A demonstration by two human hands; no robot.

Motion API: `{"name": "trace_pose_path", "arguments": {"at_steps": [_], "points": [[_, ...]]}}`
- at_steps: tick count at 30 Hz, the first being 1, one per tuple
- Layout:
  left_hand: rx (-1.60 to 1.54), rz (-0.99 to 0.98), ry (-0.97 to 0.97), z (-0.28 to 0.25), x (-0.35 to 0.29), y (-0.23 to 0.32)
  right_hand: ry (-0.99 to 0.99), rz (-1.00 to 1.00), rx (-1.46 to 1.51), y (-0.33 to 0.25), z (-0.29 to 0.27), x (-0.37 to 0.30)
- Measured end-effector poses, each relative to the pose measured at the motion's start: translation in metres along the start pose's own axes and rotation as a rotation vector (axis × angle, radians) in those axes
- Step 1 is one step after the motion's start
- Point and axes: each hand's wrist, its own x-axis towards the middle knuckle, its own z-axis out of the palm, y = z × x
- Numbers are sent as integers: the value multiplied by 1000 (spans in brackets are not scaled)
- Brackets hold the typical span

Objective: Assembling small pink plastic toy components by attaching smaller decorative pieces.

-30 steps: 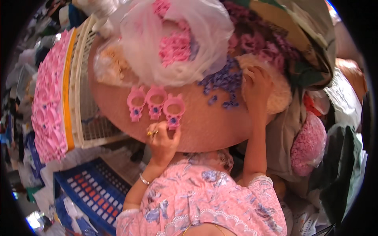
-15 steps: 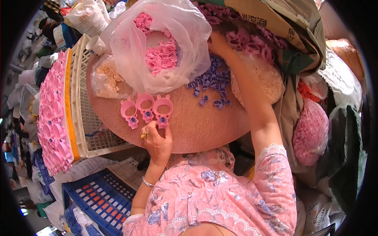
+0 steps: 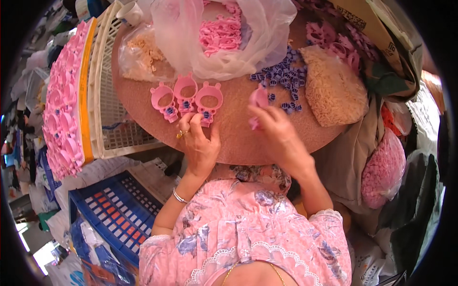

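Gripping a blurred pink plastic piece (image 3: 259,97) in the right hand (image 3: 284,137), near the scattered blue-violet parts (image 3: 287,76) on the round table (image 3: 236,140). Curling the left hand (image 3: 199,145) at the near end of three eared pink frames (image 3: 186,99), lying at left; whether pinching any, cannot tell.

Table (image 3: 238,143) flanked by a crate (image 3: 109,112) at left and an outer bag (image 3: 383,169) at right.
On the table, three ring pieces (image 3: 186,101) lie side by side left of centre, the left grip (image 3: 198,145) at their near end. Behind them sits an open bag (image 3: 179,50), a smaller bag (image 3: 140,59) to its left. A heap of small parts (image 3: 287,74) lies between the open bag and a filled bag (image 3: 336,90); before the heap is a fourth ring piece (image 3: 260,99) in the right grip (image 3: 281,136). A basket (image 3: 114,214) lies before the crate.
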Motion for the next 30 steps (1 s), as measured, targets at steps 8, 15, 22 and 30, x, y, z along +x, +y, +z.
{"name": "trace_pose_path", "arguments": {"at_steps": [8, 15, 22, 30], "points": [[-74, 224, 39, -4, -14, -1, 220, 139, -58, 16, -3, 13], [-137, 275, -114, 7, -5, 20, 251, 133, -237, 44, 24, 9], [-353, 200, -127, 9, -8, 21, 202, 356, 672, 9, 12, -1], [-396, 276, -81, 3, -8, 26, 260, 37, 51, -4, 21, 1]]}}
